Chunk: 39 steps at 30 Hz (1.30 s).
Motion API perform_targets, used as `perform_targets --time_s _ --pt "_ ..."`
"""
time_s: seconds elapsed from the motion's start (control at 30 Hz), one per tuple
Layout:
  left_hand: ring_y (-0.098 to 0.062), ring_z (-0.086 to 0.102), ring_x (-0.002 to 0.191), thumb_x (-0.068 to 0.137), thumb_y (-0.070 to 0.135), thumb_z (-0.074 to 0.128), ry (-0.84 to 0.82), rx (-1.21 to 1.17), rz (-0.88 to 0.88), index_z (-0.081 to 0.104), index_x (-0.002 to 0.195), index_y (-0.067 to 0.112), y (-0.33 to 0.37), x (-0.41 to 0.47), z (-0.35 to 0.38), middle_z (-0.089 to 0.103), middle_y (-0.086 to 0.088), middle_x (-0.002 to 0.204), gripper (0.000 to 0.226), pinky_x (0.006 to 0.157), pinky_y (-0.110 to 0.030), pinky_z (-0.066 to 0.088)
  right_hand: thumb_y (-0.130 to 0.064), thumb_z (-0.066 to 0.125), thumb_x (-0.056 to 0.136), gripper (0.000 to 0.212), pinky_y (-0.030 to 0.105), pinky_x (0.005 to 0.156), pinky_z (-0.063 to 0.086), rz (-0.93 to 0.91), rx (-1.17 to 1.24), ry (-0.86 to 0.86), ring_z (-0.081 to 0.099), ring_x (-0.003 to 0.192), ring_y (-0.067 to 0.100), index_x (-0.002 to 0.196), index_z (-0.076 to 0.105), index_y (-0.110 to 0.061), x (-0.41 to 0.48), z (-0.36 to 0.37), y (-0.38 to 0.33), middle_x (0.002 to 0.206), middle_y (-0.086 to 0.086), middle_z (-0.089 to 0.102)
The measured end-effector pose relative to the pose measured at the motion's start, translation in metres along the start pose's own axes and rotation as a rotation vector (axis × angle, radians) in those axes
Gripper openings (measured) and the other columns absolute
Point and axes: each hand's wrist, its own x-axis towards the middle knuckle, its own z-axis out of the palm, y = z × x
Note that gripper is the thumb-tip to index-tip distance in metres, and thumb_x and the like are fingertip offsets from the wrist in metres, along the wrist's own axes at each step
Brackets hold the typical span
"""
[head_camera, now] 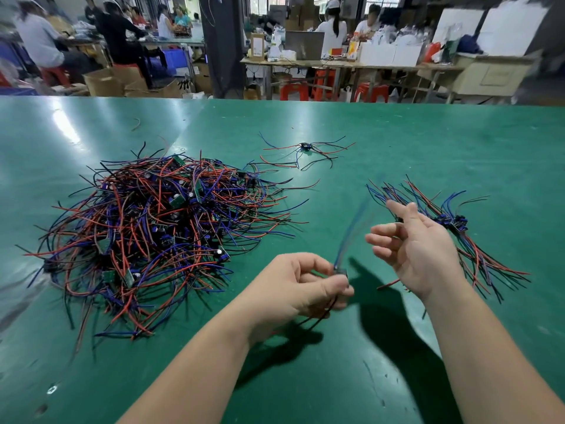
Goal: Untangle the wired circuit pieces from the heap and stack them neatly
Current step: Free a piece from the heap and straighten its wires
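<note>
While the left hand (301,284) pinches a circuit piece (341,272), the loose, empty right hand (419,243) should comb its wires (346,240) straight before stacking.

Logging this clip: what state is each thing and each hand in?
Heap: tangled, left on the table.
Stack: wires roughly aligned, on the right.
Lone piece: apart, far side, wires splayed.
Held piece: off the table, wires blurred.
Left hand: pinches that piece.
Right hand: open, holds nothing.
</note>
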Motion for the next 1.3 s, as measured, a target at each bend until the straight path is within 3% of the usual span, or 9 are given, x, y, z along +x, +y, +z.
perform_targets --time_s 0.13,0.3,0.43,0.53,0.63,0.8,0.93,1.13,1.3 --pt "-0.017 0.073 0.079 0.066 0.028 0.068 0.014 -0.356 0.038 0.05 0.088 0.02 0.014 -0.001 -0.003 0.075 -0.007 0.093 0.03 0.06 -0.027 0.058 -0.011 0.057 0.091 0.03 0.027 0.047 0.052 0.133 -0.229 -0.285 0.065 0.058 0.018 0.121 0.051 -0.015 -0.007 0.001 0.015 0.076 0.008 0.069" --pt "-0.011 0.07 0.071 0.057 0.031 0.075 0.171 -0.448 0.193 0.056 0.074 0.026 0.015 -0.002 -0.008 0.074 0.004 0.088 0.026 0.053 -0.02 0.052 -0.009 0.083 0.06 0.044 0.02 0.053 0.044 0.043 -0.252 -0.596 0.057 0.057 0.014 0.102 0.069 -0.013 -0.025 0.018 0.03 0.072 0.006 0.062" --pt "-0.002 0.057 0.057 0.064 0.027 0.077 0.325 -0.22 0.23 0.06 0.055 0.031 0.001 0.006 -0.002 0.061 0.014 0.062 0.02 0.048 -0.016 0.044 -0.014 0.076 0.058 0.019 0.016 0.056 0.049 0.037 0.042 -0.467 0.059 0.054 0.01 0.078 0.077 -0.014 -0.027 0.028 0.031 0.067 0.005 0.068" --pt "-0.003 0.055 0.059 0.061 0.018 0.086 0.288 0.006 0.383 0.065 0.063 0.031 -0.007 0.007 0.001 0.065 0.012 0.065 0.024 0.052 -0.019 0.047 -0.012 0.065 0.066 0.01 0.014 0.05 0.048 0.102 0.114 -0.37 0.057 0.049 0.007 0.064 0.075 -0.013 -0.026 0.03 0.028 0.06 0.003 0.064" --pt "-0.004 0.061 0.068 0.077 0.0 0.072 0.2 0.133 0.475 0.073 0.079 0.025 -0.01 0.008 0.002 0.072 0.009 0.077 0.025 0.067 -0.018 0.05 -0.016 0.063 0.069 0.013 0.016 0.053 0.047 0.136 0.119 -0.348 0.056 0.052 0.007 0.064 0.074 -0.016 -0.022 0.026 0.024 0.061 0.001 0.063" --pt "-0.012 0.065 0.057 0.067 0.023 0.074 0.225 -0.089 0.265 0.075 0.075 0.011 -0.008 0.01 0.002 0.072 -0.006 0.07 0.015 0.056 -0.02 0.053 -0.019 0.068 0.065 0.009 0.019 0.054 0.046 0.002 -0.228 -0.437 0.055 0.054 0.013 0.07 0.07 -0.012 -0.019 0.017 0.025 0.063 0.005 0.064" --pt "-0.012 0.062 0.052 0.066 0.006 0.079 0.243 -0.052 0.152 0.074 0.068 0.008 -0.01 0.011 0.002 0.07 -0.009 0.064 0.006 0.053 -0.021 0.053 -0.013 0.068 0.078 0.011 0.02 0.051 0.044 -0.027 -0.418 -0.435 0.052 0.051 0.014 0.067 0.07 -0.01 -0.018 0.016 0.027 0.06 0.009 0.062" --pt "-0.012 0.065 0.056 0.07 -0.002 0.078 0.148 0.044 0.013 0.07 0.079 0.006 -0.011 0.01 0.0 0.071 -0.008 0.067 0.014 0.054 -0.021 0.053 -0.023 0.065 0.069 0.016 0.013 0.044 0.044 0.016 -0.195 -0.205 0.056 0.045 0.005 0.071 0.066 -0.007 -0.004 0.0 0.002 0.056 -0.001 0.064" --pt "-0.011 0.066 0.058 0.071 0.001 0.08 0.074 0.151 -0.072 0.067 0.081 0.008 -0.012 0.007 0.0 0.07 -0.004 0.066 0.018 0.059 -0.022 0.055 -0.002 0.066 0.076 0.005 0.015 0.047 0.049 0.077 -0.077 -0.062 0.067 0.055 0.012 0.074 0.064 -0.007 0.002 -0.013 -0.004 0.059 0.006 0.068"
